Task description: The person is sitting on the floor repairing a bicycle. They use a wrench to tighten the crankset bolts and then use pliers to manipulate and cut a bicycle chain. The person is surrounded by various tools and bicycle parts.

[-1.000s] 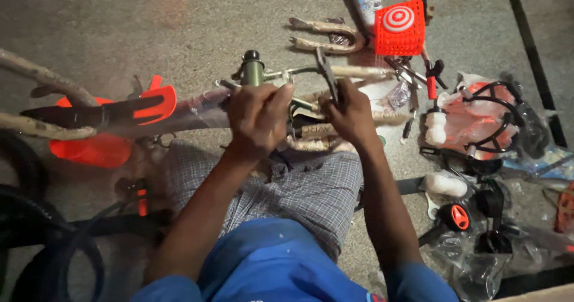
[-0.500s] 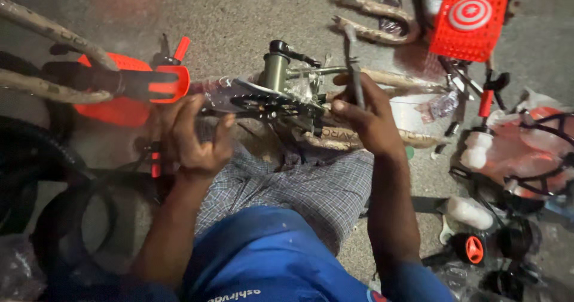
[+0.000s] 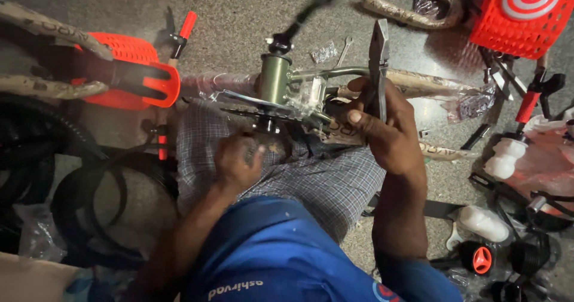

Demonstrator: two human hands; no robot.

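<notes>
Half a second on, the left hand (image 3: pixel 238 161) has dropped away from the frame toward the person's lap, and the right hand (image 3: pixel 382 129) has risen a little with its tool; the camera has also swung, so the parts on the floor sit differently in the picture.

From the head camera, the olive-green metal bicycle frame (image 3: pixel 281 81) lies across the person's checked-cloth knees, its long tubes running left to right, partly wrapped in clear plastic and printed paper. Its short upright tube stands at the middle, with a black crank arm (image 3: pixel 302 15) slanting up and away to the far right. Just under that tube sits the dark toothed chainring (image 3: pixel 257 108), roughly flat and edge-on to the camera.

The right hand is closed around the handles of the grey steel pliers (image 3: pixel 378 57), which point straight toward the far side, tips up and free of the frame. That hand lies just right of the frame's tube junction, touching the wrapped tube. The left hand is curled loosely just near of the chainring, directly below it; whether its fingers pinch some small part I cannot tell, as the palm faces away. It is the nearer hand to the chainring's hub.

To the left lie an orange plastic chain guard (image 3: pixel 134 75) and black tyres (image 3: pixel 72 188); far right, a red plastic basket (image 3: pixel 526 15). The frame's left end is hidden under wrapping.
</notes>
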